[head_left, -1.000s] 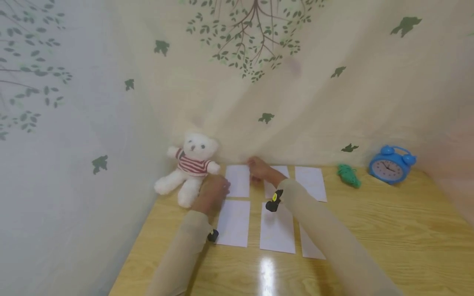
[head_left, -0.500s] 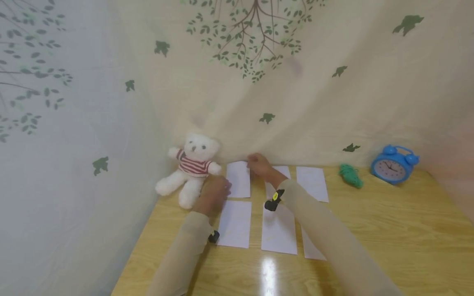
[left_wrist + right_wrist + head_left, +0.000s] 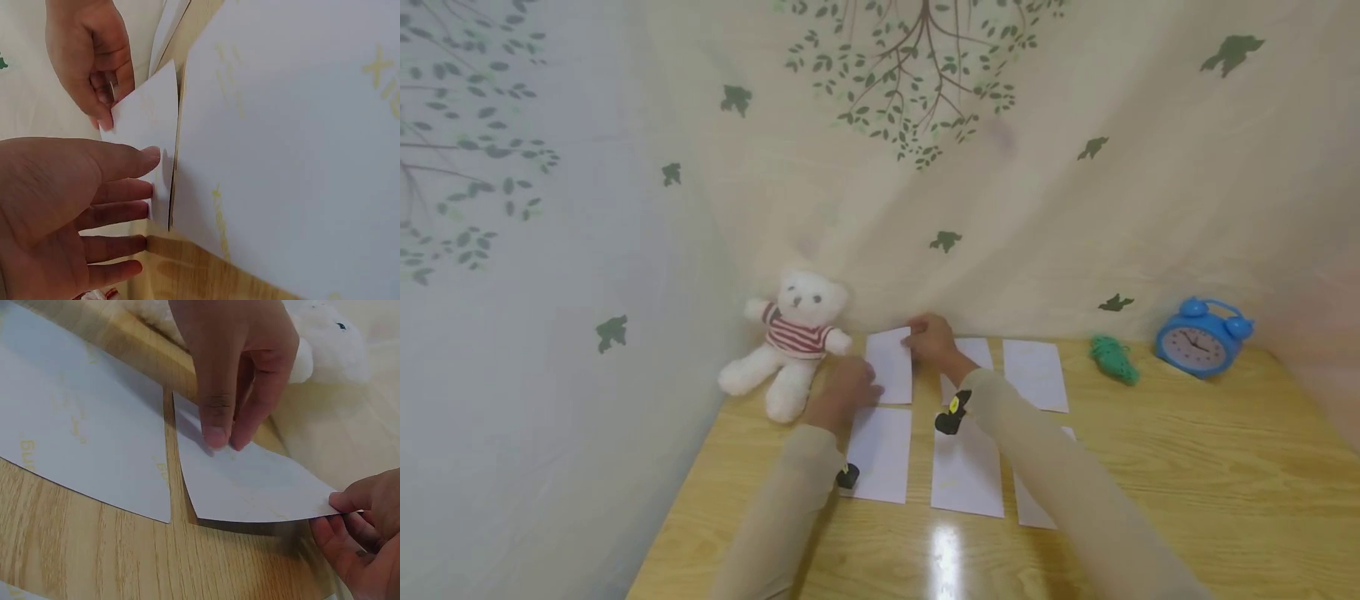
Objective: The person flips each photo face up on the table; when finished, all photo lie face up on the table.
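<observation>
Several white cards lie on the wooden table in two rows of three. My right hand (image 3: 932,337) pinches the far right corner of the back-left card (image 3: 891,367) between thumb and fingers. That corner is raised and the card bows, with a shadow under its edge in the right wrist view. My left hand (image 3: 69,200) is at the same card's left side, thumb over its face and fingers nearly straight, fingertips right at its edge. Faint yellow lettering shows on the front-left card (image 3: 281,150). My right forearm hides part of the back-middle card (image 3: 977,354).
A white teddy bear (image 3: 793,337) in a striped sweater sits left of the cards, close to my left hand. Toward the back right are a green bundle of cord (image 3: 1114,360) and a blue alarm clock (image 3: 1202,337). A printed curtain (image 3: 850,208) hangs behind the table (image 3: 1187,483).
The back-left card's far right corner has come up in my right hand, and the card has tilted. My left hand has moved a little right, over the card's left edge.
</observation>
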`<state>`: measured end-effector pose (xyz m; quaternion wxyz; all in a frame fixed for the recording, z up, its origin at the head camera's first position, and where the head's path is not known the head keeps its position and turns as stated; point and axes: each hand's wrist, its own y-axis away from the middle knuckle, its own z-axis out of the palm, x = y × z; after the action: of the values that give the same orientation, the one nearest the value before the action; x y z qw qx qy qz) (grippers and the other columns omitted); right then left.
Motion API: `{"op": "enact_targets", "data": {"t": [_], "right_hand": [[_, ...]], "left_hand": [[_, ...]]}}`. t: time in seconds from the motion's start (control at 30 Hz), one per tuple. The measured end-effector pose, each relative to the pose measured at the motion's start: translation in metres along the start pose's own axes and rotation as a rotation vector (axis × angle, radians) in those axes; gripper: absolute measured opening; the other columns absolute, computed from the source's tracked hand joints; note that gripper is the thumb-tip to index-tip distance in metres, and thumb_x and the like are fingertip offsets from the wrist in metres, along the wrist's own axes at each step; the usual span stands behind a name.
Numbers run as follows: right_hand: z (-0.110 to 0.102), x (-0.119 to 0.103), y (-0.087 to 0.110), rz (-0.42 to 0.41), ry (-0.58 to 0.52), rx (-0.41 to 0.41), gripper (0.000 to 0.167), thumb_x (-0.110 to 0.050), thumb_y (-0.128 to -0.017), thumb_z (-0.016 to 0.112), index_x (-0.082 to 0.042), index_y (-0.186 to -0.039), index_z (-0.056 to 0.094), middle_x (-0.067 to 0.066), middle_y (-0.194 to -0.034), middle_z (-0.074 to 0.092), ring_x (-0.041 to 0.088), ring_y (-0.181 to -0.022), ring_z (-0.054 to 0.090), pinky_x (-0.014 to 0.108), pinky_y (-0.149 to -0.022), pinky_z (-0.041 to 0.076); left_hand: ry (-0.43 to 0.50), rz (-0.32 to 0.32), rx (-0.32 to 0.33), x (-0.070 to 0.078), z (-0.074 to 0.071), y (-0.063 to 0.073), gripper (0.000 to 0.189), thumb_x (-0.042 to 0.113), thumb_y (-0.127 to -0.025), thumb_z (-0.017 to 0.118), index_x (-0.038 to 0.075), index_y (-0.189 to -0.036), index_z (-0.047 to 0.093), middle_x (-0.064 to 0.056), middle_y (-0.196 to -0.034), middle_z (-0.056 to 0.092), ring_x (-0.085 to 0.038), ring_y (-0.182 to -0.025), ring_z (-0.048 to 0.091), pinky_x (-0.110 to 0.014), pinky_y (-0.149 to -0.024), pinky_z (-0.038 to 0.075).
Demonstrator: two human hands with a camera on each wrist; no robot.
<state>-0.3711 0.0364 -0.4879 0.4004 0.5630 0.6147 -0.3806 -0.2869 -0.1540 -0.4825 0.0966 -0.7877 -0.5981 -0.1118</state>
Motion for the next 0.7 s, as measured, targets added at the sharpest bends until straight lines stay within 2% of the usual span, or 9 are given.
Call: {"op": "enact_targets", "data": {"t": [0.07, 0.1, 0.2, 0.33, 0.43, 0.57, 0.7], "right_hand": [[0.001, 0.0, 0.0, -0.018, 0.061, 0.033, 0.04, -0.004, -0.082, 0.079, 0.003, -0.121, 0.074, 0.023, -0.116, 0.075, 0.036, -0.108, 0.072, 0.044, -0.098, 0.059], [0.002, 0.0, 0.0, -0.03, 0.078, 0.046, 0.039, -0.004, -0.081, 0.079, 0.003, -0.119, 0.074, 0.023, -0.113, 0.076, 0.036, -0.106, 0.072, 0.044, -0.098, 0.059], [0.003, -0.001, 0.001, -0.061, 0.09, 0.072, 0.037, -0.002, -0.079, 0.078, 0.004, -0.116, 0.075, 0.024, -0.109, 0.076, 0.038, -0.104, 0.072, 0.047, -0.099, 0.059], [0.003, -0.001, 0.002, -0.085, 0.118, 0.097, 0.036, -0.001, -0.077, 0.078, 0.004, -0.113, 0.076, 0.022, -0.103, 0.076, 0.034, -0.098, 0.071, 0.046, -0.096, 0.059], [0.003, 0.0, 0.001, -0.055, 0.105, 0.11, 0.034, 0.0, -0.077, 0.078, 0.002, -0.111, 0.078, 0.018, -0.096, 0.077, 0.025, -0.081, 0.073, 0.039, -0.084, 0.063], [0.001, 0.001, 0.001, 0.004, 0.002, 0.112, 0.033, 0.004, -0.077, 0.077, 0.002, -0.111, 0.079, 0.014, -0.089, 0.075, 0.013, -0.057, 0.068, 0.029, -0.063, 0.063], [-0.001, 0.001, 0.004, 0.039, -0.051, 0.108, 0.032, 0.002, -0.078, 0.079, 0.003, -0.11, 0.079, 0.015, -0.092, 0.073, 0.006, -0.054, 0.062, 0.022, -0.057, 0.058]], "left_hand": [[0.019, -0.043, -0.011, 0.005, -0.001, -0.002, 0.042, 0.026, -0.093, 0.078, 0.012, -0.063, 0.052, -0.001, -0.062, 0.054, -0.02, -0.06, 0.048, -0.033, -0.059, 0.041], [0.0, -0.054, -0.017, 0.008, -0.002, -0.002, 0.044, 0.028, -0.094, 0.077, 0.013, -0.062, 0.051, -0.001, -0.062, 0.053, -0.019, -0.06, 0.048, -0.033, -0.059, 0.041], [-0.062, -0.093, -0.041, 0.016, -0.004, -0.001, 0.045, 0.039, -0.096, 0.073, 0.01, -0.065, 0.057, -0.004, -0.066, 0.06, -0.023, -0.065, 0.054, -0.037, -0.066, 0.049], [-0.154, -0.15, -0.069, 0.027, -0.001, 0.002, 0.062, 0.063, -0.097, 0.063, 0.003, -0.083, 0.071, -0.014, -0.086, 0.073, -0.031, -0.084, 0.067, -0.043, -0.082, 0.056], [-0.171, -0.195, -0.065, 0.035, 0.004, 0.002, 0.076, 0.074, -0.094, 0.059, -0.001, -0.097, 0.075, -0.019, -0.101, 0.074, -0.034, -0.096, 0.069, -0.045, -0.087, 0.055], [-0.135, -0.228, -0.034, 0.042, 0.007, 0.003, 0.074, 0.073, -0.092, 0.063, 0.0, -0.101, 0.075, -0.019, -0.107, 0.073, -0.034, -0.096, 0.069, -0.044, -0.084, 0.055], [-0.024, -0.227, -0.026, 0.043, 0.004, 0.006, 0.052, 0.056, -0.096, 0.064, 0.007, -0.084, 0.074, -0.012, -0.09, 0.074, -0.028, -0.078, 0.068, -0.041, -0.07, 0.054]]}}
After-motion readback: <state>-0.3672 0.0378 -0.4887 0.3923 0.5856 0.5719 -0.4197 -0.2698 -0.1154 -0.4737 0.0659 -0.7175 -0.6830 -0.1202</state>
